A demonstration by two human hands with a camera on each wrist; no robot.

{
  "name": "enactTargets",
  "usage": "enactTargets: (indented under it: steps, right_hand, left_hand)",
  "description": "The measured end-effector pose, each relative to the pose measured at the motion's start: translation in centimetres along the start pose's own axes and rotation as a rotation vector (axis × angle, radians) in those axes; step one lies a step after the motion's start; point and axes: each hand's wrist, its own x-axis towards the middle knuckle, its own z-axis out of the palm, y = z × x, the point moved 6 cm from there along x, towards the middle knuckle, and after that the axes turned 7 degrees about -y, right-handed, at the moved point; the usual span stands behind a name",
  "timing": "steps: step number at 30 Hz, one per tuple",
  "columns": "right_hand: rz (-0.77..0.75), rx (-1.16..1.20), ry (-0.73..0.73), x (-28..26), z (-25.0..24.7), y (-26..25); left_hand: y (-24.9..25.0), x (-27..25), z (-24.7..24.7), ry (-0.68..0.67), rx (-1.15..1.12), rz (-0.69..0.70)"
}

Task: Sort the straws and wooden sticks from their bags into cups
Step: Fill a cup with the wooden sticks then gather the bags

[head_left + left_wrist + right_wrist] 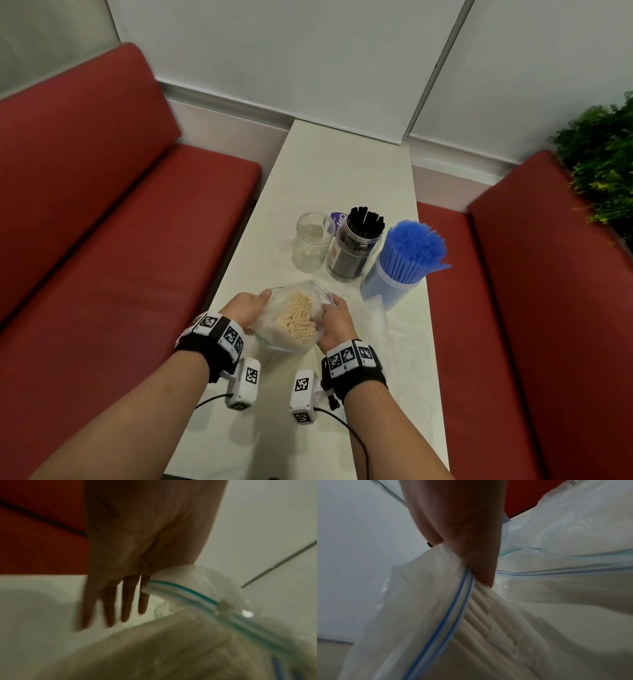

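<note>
Left hand (247, 306), fingers straight (thumb apparently pinching); right hand (335, 320) pinching, fingers curled.

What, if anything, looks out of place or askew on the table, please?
Only the blue straws: a few on the right lean out sideways from the bunch in their cup. Nothing looks spilled or damaged.

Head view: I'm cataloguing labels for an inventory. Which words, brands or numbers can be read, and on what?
"Cla": white letters on the purple disc behind the jar of black straws; the rest is hidden.
Orange label on that jar: too small to read.
Wristband markers: black-and-white patterns, no words.
</note>
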Motion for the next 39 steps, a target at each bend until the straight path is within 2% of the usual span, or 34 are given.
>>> enactTargets:
  steps: [2,3,4,6,8,11,14,17,19,23,27,31,34,36,37,39]
  right_hand:
    - [-0.01,-0.005,0.024,-0.2,0.0,0.1]
    - [-0.022,-0.012,0.034,-0.1,0.0,0.3]
    - [-0.032,-0.02,0.038,0.2,0.0,0.6]
    - [-0.028,-0.08,0.067,0.3,0.2,0.8]
    - [0.043,-0.09,0.101,0.2,0.6,1.2]
    - [-0.014,-0.118,0.056,0.5,1.5,1.3]
    - [-0.01,-0.134,0.009,0.6,1.7,1.9]
    - [0.016,-0.2,-0.06,0.3,1.6,2.3]
    - [-0.004,-0.275,-0.101,-0.1,1.7,2.8]
    - [-0.147,-0.566,-0.115,-0.5,2.3,2.9]
    - [-0.154,-0.477,-0.107,-0.4,2.4,0.7]
    - [-0.296,-0.693,-0.189,-0.8,3.5,-2.0]
    - [-0.382,-0.76,-0.201,-0.3,3.2,-2.0]
    - [-0.281,-0.607,-0.227,0.3,2.5,-1.2]
    - [-0.224,-0.525,-0.238,0.5,2.1,-0.9]
    - [-0.145,-0.416,-0.244,0.8,1.5,-0.4]
  left_hand:
    - [-0.9,-0.9,0.0,-0.139,0.151,-0.135]
    - [-1.3,-1.2,0.3,-0.243,0.11,-0.183]
    - [-1.4,-1.5,1.0,-0.368,-0.028,-0.201]
    - [-0.9,-1.9,2.3,-0.561,-0.322,-0.155]
    - [-0.3,-1.7,2.4,-0.62,-0.435,-0.062]
    - [0.0,-1.6,1.7,-0.53,-0.473,0.022]
    - [-0.8,-1.3,0.9,-0.344,-0.509,0.026]
    - [-2.6,-1.0,0.9,-0.238,-0.522,0.009]
    - [-3.9,-1.0,1.3,-0.193,-0.436,-0.031]
    - [-3.9,-1.1,1.8,-0.151,-0.202,-0.035]
    - [-2.5,-1.4,1.4,-0.224,-0.463,0.024]
    - [-0.9,-1.7,1.5,-0.315,-0.654,0.01]
    - [-0.5,-2.1,2.2,-0.458,-0.713,-0.007]
    - [-0.4,-2.3,2.4,-0.538,-0.711,0.003]
    - [-0.4,-2.3,2.4,-0.536,-0.704,-0.001]
    - [-0.8,-2.0,2.1,-0.414,-0.703,-0.033]
